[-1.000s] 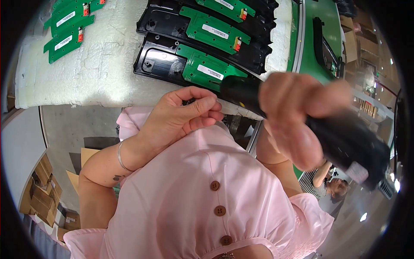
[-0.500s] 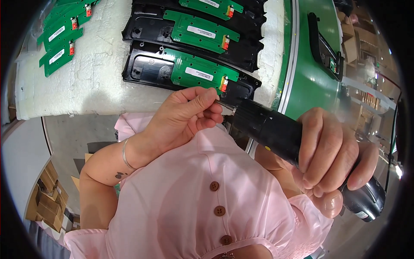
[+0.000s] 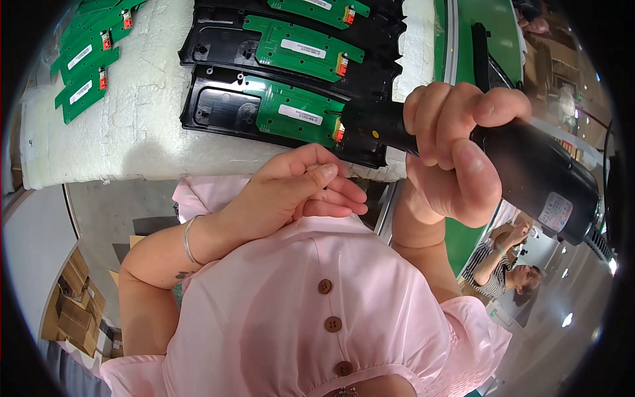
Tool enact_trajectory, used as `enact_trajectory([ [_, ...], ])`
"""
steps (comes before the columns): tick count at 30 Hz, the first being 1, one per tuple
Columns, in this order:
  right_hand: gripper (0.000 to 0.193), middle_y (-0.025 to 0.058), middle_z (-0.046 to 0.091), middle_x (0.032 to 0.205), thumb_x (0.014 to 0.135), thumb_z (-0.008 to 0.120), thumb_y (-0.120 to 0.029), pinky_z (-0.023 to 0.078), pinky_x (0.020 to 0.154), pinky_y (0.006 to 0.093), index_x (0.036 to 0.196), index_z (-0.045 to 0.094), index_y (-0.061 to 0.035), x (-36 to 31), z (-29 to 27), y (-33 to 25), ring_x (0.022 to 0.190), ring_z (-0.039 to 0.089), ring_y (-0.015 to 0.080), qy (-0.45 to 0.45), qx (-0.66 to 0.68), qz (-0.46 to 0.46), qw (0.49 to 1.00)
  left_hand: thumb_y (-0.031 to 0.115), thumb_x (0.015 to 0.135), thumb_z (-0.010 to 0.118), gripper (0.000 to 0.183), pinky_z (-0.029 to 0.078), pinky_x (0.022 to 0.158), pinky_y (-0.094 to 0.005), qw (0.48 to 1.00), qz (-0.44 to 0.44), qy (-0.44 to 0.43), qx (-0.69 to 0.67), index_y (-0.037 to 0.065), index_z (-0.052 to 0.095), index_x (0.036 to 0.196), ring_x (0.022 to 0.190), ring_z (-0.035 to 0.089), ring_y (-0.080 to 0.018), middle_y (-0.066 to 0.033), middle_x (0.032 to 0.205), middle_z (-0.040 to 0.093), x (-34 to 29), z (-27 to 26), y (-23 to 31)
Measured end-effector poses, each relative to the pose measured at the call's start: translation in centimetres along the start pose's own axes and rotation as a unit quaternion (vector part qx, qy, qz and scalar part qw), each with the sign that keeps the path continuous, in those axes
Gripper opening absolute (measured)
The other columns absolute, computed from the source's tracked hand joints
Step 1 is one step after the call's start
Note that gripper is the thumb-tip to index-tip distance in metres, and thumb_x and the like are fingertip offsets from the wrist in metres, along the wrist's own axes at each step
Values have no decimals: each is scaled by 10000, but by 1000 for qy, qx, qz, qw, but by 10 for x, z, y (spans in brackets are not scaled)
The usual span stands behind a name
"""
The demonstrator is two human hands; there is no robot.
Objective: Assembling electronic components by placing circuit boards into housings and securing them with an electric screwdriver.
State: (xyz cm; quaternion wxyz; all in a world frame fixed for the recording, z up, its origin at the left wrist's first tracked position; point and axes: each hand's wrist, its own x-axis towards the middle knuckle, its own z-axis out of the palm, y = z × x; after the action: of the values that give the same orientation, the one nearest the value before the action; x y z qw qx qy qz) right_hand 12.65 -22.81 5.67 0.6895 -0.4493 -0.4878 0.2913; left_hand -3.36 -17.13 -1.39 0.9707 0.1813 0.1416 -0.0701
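My right hand (image 3: 456,145) is wrapped around a black electric screwdriver (image 3: 539,175), which lies slantwise with its nose to the left. Its thin bit (image 3: 333,112) is over the right part of a green circuit board (image 3: 291,114), next to the red and yellow connector (image 3: 338,130). That board sits in the nearest black plastic housing (image 3: 221,106). Just in front of the housing, my left hand (image 3: 304,188) is cupped, thumb against the curled fingers. A tiny dark speck shows between them, too small to name.
More black housings with boards (image 3: 301,49) line up behind. Loose green boards (image 3: 83,92) lie at left on the white foam-like surface (image 3: 132,142). A metal rail (image 3: 450,40) borders the green bench at right, where another black housing (image 3: 481,56) stands. Further right is another person (image 3: 499,271).
The screwdriver has swung up and away from my left fingers, its bit now over the nearest board. My left hand has let go of the bit and dropped slightly, to the right.
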Motion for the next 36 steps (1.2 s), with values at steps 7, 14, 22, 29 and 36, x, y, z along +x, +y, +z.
enact_trajectory([
  [7, 220, -3, 398, 568, 695, 461, -96, 319, 505, 274, 903, 400, -66, 7, 9, -2, 473, 357, 107, 1, -31, 21, 999, 184, 894, 501, 189, 509, 751, -255, 1000, -9, 17, 25, 17, 526, 977, 890, 611, -199, -106, 898, 601, -1, -5, 5],
  [14, 222, 5, 395, 563, 676, 462, -72, 309, 483, 271, 881, 379, -70, 10, 11, -4, 457, 345, 110, -10, -30, 23, 999, 139, 886, 507, 184, 532, 682, -203, 992, 32, 103, -68, 19, 547, 1019, 789, 619, -150, -76, 884, 600, 0, -1, 4],
  [22, 311, -56, 576, 603, 622, 667, -37, 471, 558, 144, 863, 486, -114, 10, -5, -49, 520, 559, 37, -142, 126, -62, 980, 186, 868, 548, 181, 509, 700, -218, 978, 70, 58, -186, 35, 584, 963, 788, 607, -127, -49, 861, 610, 3, -6, 5],
  [29, 281, -50, 571, 574, 631, 667, -34, 457, 525, 132, 819, 476, -117, 5, 1, -50, 470, 534, 42, -123, 99, -38, 987, 227, 872, 543, 186, 497, 678, -211, 982, 71, 54, -166, 59, 589, 937, 769, 601, -112, -21, 822, 603, 9, -2, 4],
  [36, 219, -65, 475, 550, 694, 524, -67, 351, 504, 195, 897, 450, -103, 8, 5, -27, 482, 448, 53, -69, 31, -47, 996, 228, 938, 388, 301, 479, 835, -256, 987, 58, 50, -142, -8, 500, 1088, 929, 580, -185, -112, 1008, 573, 13, 17, 4],
])
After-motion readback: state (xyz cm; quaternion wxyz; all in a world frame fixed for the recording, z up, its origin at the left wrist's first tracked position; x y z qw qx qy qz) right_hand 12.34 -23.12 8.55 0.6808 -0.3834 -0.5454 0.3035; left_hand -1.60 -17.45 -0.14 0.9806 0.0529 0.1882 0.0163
